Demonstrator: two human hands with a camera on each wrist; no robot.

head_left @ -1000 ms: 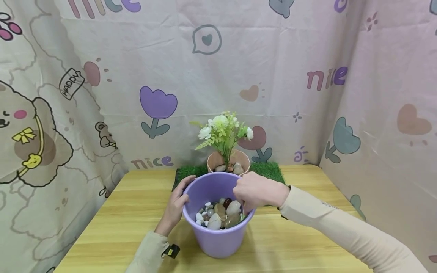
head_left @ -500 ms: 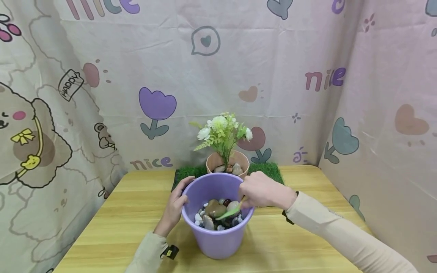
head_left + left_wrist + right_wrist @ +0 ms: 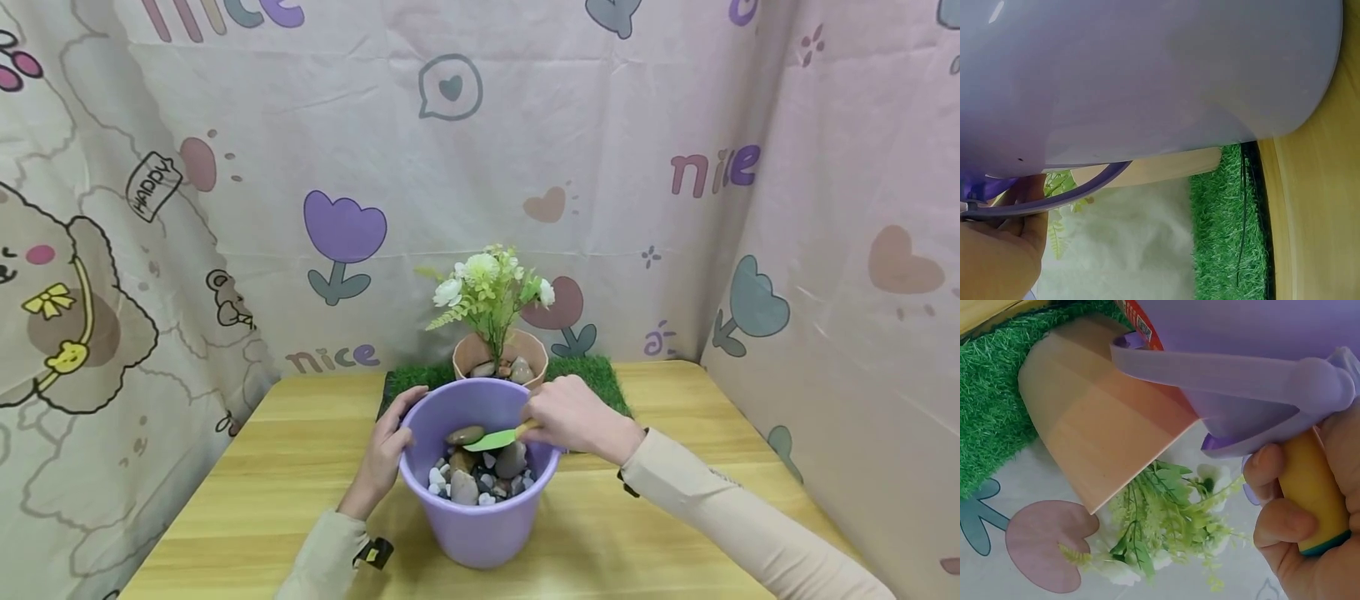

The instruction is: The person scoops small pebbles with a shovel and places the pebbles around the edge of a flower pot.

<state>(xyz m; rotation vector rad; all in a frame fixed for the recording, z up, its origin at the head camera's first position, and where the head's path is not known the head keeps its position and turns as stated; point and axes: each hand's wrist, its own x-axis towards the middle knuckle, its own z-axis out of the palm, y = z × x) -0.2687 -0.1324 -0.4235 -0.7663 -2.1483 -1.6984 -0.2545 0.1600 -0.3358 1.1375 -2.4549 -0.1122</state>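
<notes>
A purple bucket (image 3: 483, 529) stands on the table, holding brown, grey and white stones (image 3: 464, 488). My left hand (image 3: 384, 450) grips the bucket's left rim, thumb on the inner side; in the left wrist view the bucket's carrying handle (image 3: 1066, 199) crosses in front of the fingers. Over the right rim, my right hand (image 3: 576, 418) holds a small garden trowel by its yellow handle (image 3: 1313, 494), fingers curled round it. The trowel's green blade (image 3: 492, 440) points left inside the bucket, its tip right at a flat brown stone (image 3: 466, 434) near the far wall.
Just behind the bucket is a peach flowerpot (image 3: 467, 350) with stones and white-and-green flowers (image 3: 487, 279). It stands on an artificial grass mat (image 3: 592, 377). The wooden table (image 3: 675, 517) meets a printed cloth backdrop (image 3: 420, 183) at the back and sides.
The trowel blade, first mostly hidden among the stones, has swung up and toward the bucket's far side. A brown stone has shifted to the far wall. My left hand stays on the rim.
</notes>
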